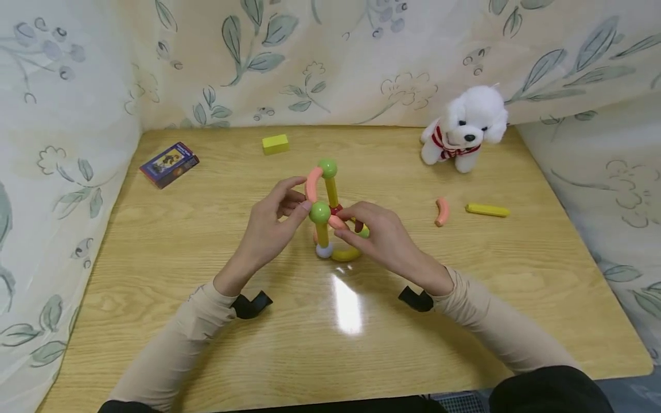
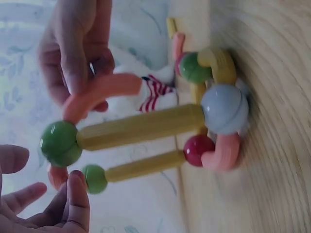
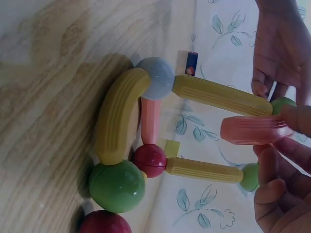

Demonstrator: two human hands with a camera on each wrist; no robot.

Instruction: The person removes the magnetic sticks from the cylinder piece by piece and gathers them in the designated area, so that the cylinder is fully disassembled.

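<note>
A magnetic stick-and-ball frame stands on the table, with two straight yellow rods (image 2: pixel 141 127) rising to green balls (image 1: pixel 320 213). Its base joins a pale grey ball (image 3: pixel 156 77), red balls (image 3: pixel 149 160), a green ball (image 3: pixel 116 187) and curved rods in yellow and pink. Between the two top green balls runs a curved pink rod (image 1: pixel 312 183); my left hand (image 1: pixel 273 221) pinches it from the left. My right hand (image 1: pixel 379 232) pinches another curved pink rod (image 2: pixel 104 94), one end against the nearer top green ball, the other end free.
A loose curved pink rod (image 1: pixel 442 211) and a straight yellow rod (image 1: pixel 488 210) lie to the right. Farther back sit a white toy dog (image 1: pixel 467 129), a yellow block (image 1: pixel 275 144) and a dark blue box (image 1: pixel 169 165). Patterned curtains (image 1: pixel 330 63) border the table.
</note>
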